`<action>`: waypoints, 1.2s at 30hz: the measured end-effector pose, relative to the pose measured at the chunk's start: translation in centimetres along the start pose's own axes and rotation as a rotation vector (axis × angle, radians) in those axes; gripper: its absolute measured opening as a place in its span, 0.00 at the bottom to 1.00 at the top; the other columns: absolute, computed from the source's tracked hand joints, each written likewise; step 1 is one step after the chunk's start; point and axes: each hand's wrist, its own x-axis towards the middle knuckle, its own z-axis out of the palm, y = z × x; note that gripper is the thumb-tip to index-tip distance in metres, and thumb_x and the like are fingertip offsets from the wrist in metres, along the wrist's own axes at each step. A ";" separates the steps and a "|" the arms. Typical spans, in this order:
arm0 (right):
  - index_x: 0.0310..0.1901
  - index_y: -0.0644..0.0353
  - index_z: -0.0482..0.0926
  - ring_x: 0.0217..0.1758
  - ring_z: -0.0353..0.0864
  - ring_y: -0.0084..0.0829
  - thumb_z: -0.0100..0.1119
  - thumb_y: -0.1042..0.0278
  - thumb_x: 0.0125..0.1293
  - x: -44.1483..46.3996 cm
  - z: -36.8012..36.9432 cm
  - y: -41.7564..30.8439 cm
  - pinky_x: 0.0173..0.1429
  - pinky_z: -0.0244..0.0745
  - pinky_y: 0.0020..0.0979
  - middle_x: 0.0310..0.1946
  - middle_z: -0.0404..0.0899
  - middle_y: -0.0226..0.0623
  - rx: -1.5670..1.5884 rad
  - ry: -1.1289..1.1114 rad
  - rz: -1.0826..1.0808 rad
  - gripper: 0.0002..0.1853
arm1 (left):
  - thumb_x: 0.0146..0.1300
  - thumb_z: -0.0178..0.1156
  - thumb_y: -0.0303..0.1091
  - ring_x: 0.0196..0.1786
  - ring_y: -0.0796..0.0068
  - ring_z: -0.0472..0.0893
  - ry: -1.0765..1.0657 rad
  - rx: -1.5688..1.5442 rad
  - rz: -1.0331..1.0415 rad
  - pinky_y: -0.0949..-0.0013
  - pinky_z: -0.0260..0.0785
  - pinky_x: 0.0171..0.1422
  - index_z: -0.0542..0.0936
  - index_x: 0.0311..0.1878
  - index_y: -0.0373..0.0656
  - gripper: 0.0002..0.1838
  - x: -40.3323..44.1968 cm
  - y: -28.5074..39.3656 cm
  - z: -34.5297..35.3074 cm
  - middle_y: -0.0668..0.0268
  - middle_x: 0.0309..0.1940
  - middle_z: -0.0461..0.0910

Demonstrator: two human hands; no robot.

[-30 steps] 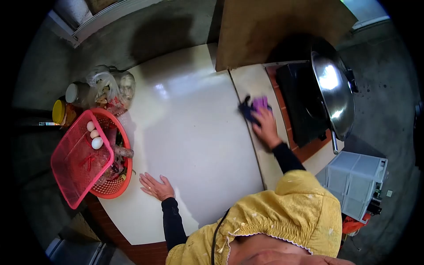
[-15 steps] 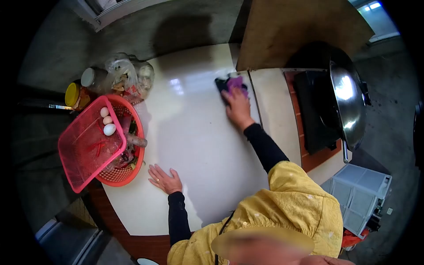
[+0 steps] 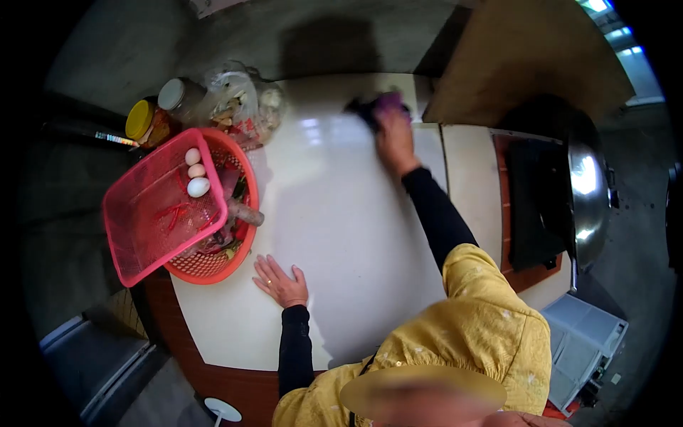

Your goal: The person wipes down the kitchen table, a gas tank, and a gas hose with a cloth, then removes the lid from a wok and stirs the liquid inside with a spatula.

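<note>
My right hand [image 3: 395, 139] presses a purple and black cloth [image 3: 388, 105] onto the white tabletop [image 3: 341, 235], close to its far edge. Motion smears the hand and cloth a little. Flat on the same top, nearer to me, my left hand [image 3: 283, 282] rests with its fingers spread and a ring on one finger. Nothing is in it. Beyond that hand stands an orange basket [image 3: 245, 167] of vegetables, with a pink mesh tray [image 3: 146, 235] tilted across it. Several red chillies and three eggs [image 3: 198, 186] lie in the tray.
Behind the basket are a yellow-lidded jar [image 3: 140, 119], a white-lidded jar [image 3: 173, 95] and a clear plastic bag [image 3: 245, 107] of food. A large wok [image 3: 589, 192] stands at the right past a wooden board [image 3: 526, 64]. A pale plastic drawer unit [image 3: 580, 341] is below it.
My right hand has pushed the cloth further away, toward the far edge of the tabletop. The left hand stays flat in place, while the whole view has shifted slightly.
</note>
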 end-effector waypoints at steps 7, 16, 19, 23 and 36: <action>0.42 0.52 0.80 0.47 0.74 0.46 0.49 0.73 0.50 4.0 2.8 -6.7 0.50 0.70 0.43 0.44 0.77 0.45 0.097 -0.178 -0.100 0.17 | 0.55 0.53 0.41 0.71 0.53 0.49 -0.014 -0.010 0.012 0.43 0.35 0.71 0.56 0.66 0.37 0.36 0.4 0.1 -0.1 0.53 0.69 0.50; 0.48 0.52 0.77 0.58 0.69 0.43 0.58 0.76 0.44 -3.4 -1.5 -8.1 0.60 0.63 0.43 0.53 0.73 0.39 0.562 -0.489 -0.638 0.24 | 0.54 0.53 0.40 0.71 0.52 0.48 -0.016 -0.037 0.012 0.43 0.34 0.71 0.57 0.65 0.36 0.36 0.4 -0.1 -0.3 0.52 0.69 0.50; 0.50 0.55 0.76 0.55 0.71 0.46 0.55 0.79 0.43 1.9 1.2 -1.9 0.60 0.64 0.42 0.49 0.76 0.44 0.269 -0.183 -0.222 0.27 | 0.54 0.53 0.41 0.71 0.52 0.48 -0.015 -0.038 0.001 0.43 0.34 0.71 0.58 0.65 0.36 0.36 0.4 -0.2 -0.2 0.52 0.69 0.50; 0.51 0.44 0.76 0.49 0.73 0.46 0.53 0.65 0.52 8.2 4.1 -2.9 0.54 0.68 0.44 0.48 0.75 0.43 -0.112 -0.172 0.077 0.22 | 0.53 0.53 0.41 0.71 0.52 0.48 -0.020 -0.040 0.001 0.44 0.35 0.71 0.58 0.64 0.36 0.36 0.3 -0.3 -0.1 0.52 0.69 0.51; 0.44 0.43 0.79 0.60 0.66 0.37 0.51 0.64 0.57 -15.0 -6.6 -14.8 0.52 0.64 0.42 0.57 0.70 0.31 0.407 -0.631 -0.807 0.13 | 0.56 0.51 0.40 0.71 0.52 0.49 0.033 -0.054 0.022 0.44 0.34 0.71 0.59 0.65 0.37 0.33 -0.3 -0.8 0.2 0.53 0.69 0.52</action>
